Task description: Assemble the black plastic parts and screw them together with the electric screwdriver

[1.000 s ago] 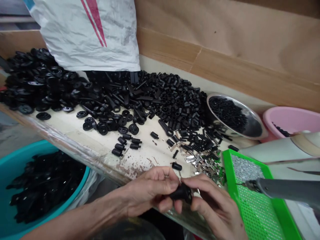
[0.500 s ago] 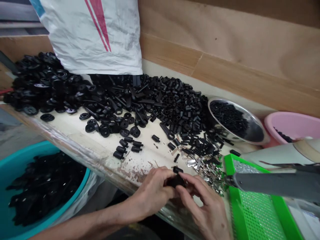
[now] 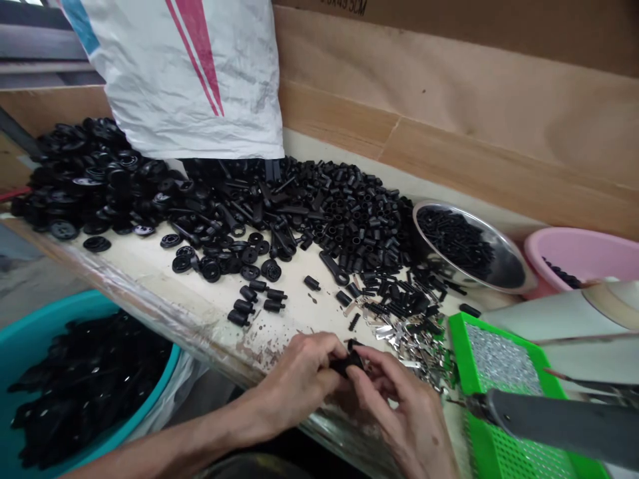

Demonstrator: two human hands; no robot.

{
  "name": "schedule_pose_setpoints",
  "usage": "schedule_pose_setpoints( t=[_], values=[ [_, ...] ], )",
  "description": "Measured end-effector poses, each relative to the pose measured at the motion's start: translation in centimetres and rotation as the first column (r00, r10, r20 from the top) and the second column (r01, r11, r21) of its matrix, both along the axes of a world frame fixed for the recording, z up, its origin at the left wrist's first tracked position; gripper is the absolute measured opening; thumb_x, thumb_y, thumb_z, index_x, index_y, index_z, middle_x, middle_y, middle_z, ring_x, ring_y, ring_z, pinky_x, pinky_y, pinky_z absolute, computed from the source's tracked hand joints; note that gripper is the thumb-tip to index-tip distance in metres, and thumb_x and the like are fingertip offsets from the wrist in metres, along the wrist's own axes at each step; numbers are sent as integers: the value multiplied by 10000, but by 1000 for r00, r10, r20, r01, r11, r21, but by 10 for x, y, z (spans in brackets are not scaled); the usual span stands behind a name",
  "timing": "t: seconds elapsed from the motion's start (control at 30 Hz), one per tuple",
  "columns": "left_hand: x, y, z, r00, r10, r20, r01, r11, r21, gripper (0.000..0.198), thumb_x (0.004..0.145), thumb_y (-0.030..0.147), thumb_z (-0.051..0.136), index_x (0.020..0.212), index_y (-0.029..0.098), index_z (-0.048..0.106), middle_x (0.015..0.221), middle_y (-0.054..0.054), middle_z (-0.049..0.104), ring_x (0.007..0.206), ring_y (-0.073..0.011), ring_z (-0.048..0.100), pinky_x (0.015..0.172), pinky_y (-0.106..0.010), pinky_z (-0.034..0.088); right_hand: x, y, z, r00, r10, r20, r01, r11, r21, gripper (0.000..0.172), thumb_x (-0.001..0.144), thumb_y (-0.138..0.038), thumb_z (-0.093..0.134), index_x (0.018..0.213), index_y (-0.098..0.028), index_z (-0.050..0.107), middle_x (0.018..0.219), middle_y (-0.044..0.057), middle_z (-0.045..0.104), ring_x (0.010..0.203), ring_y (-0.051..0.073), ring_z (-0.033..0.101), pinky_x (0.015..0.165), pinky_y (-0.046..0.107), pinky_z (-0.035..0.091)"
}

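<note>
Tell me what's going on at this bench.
A person is working at the bench's front edge with both bare hands. The left hand and right hand pinch a small black plastic part between their fingers. Just beyond the hands lies a heap of loose silver metal pieces, with many black plastic parts spread behind it. To the right, a grey tool handle crosses a green perforated tray. A teal basin of black parts sits to the left.

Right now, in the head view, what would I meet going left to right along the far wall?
Black plastic wheels, black plastic sleeves, stainless steel bowl, pink plastic basin.
</note>
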State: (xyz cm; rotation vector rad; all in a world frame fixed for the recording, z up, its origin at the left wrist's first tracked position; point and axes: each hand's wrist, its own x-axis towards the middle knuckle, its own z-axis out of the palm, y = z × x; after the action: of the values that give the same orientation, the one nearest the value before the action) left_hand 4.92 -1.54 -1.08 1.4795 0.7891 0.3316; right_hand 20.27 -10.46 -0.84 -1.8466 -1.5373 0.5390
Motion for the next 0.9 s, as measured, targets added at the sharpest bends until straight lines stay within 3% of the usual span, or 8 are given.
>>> schedule_pose_setpoints(
  t=[0.1,0.23,0.3,0.47,0.6,0.67,0.83,0.9],
  values=[
    [2,2,0,995,98,-23,-96,993,73,196,656,93,563,835,173,569,636,60,475,584,-81,422,526,-179,319,-1,2,0,998,-49,-32,47,998,-49,281,878,-392,566,1046,-177,634,696,13,678,510,120,632,445,178,489],
    [4,8,1,991,-123,60,135,955,-263,157,695,237,559,823,148,576,617,30,517,571,-114,489,533,-215,384,0,3,5,999,1,-36,-3,998,-69,268,861,-396,573,1007,-185,652,632,-5,654,493,120,611,462,185,486],
    [4,9,1,987,-152,57,162,933,-320,118,700,247,534,753,147,568,570,27,510,542,-120,490,531,-230,395,-1,4,7,999,-23,-35,20,996,-87,271,850,-403,576,977,-178,659,592,-15,633,469,119,595,448,187,476],
    [4,4,-2,998,66,-11,-67,996,-51,145,658,163,578,802,160,594,682,32,532,617,-97,461,538,-193,337,-3,8,6,996,-76,-44,70,988,-138,289,837,-431,572,950,-179,656,578,-20,614,467,123,588,452,198,465],
    [4,10,-4,992,-114,45,122,956,-266,160,686,210,557,819,142,615,633,21,548,561,-113,501,517,-214,378,1,6,3,998,-30,-48,24,992,-120,277,828,-403,584,981,-185,659,590,-15,617,481,124,576,463,202,463],
    [5,10,-4,990,-135,30,138,954,-266,124,698,208,540,767,142,619,568,25,532,524,-118,501,505,-221,380,2,5,0,995,-59,-87,47,990,-135,294,823,-409,592,999,-184,659,595,-10,616,494,129,582,482,210,470],
    [8,-1,3,986,158,-55,-150,980,128,149,653,103,572,762,156,658,727,12,584,658,-107,500,587,-213,364,0,4,-9,917,-211,-339,138,964,-227,391,799,-480,622,1031,-165,639,593,-6,595,489,134,573,460,214,467],
    [7,-1,7,985,166,-41,-161,983,91,155,651,107,592,784,152,655,713,20,565,639,-95,473,579,-211,351,0,3,-7,878,-235,-416,156,964,-217,393,785,-472,642,1030,-164,641,626,6,611,507,135,579,445,205,462]
  ],
)
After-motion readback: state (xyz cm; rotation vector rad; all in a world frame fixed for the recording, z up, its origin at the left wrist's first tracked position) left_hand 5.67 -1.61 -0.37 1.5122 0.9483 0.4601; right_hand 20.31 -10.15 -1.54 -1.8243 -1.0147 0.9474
